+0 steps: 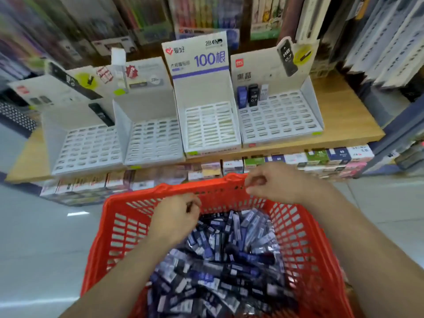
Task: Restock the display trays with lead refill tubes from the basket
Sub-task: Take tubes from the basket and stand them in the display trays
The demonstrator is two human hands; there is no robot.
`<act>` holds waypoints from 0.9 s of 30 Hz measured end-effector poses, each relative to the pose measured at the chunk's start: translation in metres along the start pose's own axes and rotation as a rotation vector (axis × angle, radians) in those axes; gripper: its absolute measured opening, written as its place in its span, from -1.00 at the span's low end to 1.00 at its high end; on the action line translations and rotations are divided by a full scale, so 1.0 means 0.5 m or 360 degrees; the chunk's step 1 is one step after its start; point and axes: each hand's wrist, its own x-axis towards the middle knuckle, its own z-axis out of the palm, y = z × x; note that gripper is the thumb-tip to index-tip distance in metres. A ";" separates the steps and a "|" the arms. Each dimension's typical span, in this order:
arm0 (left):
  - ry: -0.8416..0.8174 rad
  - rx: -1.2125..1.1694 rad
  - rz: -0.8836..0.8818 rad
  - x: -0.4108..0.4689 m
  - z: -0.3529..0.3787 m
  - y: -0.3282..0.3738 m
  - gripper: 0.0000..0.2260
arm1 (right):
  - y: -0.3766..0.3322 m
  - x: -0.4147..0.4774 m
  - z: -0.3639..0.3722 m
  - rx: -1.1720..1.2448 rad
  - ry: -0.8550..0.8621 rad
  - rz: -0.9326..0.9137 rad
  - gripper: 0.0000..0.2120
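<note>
Left hand (176, 216) and right hand (268, 182) curl over the red basket (128, 226) of lead refill tubes (229, 260). Whether either grips anything is unclear.

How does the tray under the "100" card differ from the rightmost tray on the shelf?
The "100" tray shows no tubes; the rightmost tray holds three tubes upright in its back left corner. The "100" tray has long slots in few columns; the rightmost tray has small oval slots in many. Both are white card trays side by side on the wooden shelf.
</note>
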 end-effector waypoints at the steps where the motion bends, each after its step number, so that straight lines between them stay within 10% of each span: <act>1: -0.0161 0.0086 -0.0038 -0.016 0.031 -0.037 -0.83 | 0.003 0.010 0.042 -0.0129 -0.0152 0.0018 -0.80; 6: -0.0751 0.0471 -0.0075 -0.094 0.182 -0.180 -0.75 | 0.063 0.028 0.280 -0.0355 -0.0701 0.0305 -0.35; 11: -0.0875 0.0518 -0.0259 -0.137 0.232 -0.223 -0.29 | 0.095 0.023 0.403 -0.0186 -0.0401 0.0613 -0.07; 20: -0.0823 0.0568 0.0020 -0.141 0.270 -0.196 -0.60 | 0.048 0.038 0.475 -0.0235 -0.0387 0.0561 -0.16; 27: -0.0761 -0.0105 -0.0192 -0.127 0.248 -0.185 -0.88 | 0.029 0.043 0.452 -0.0133 -0.0563 0.0455 -0.66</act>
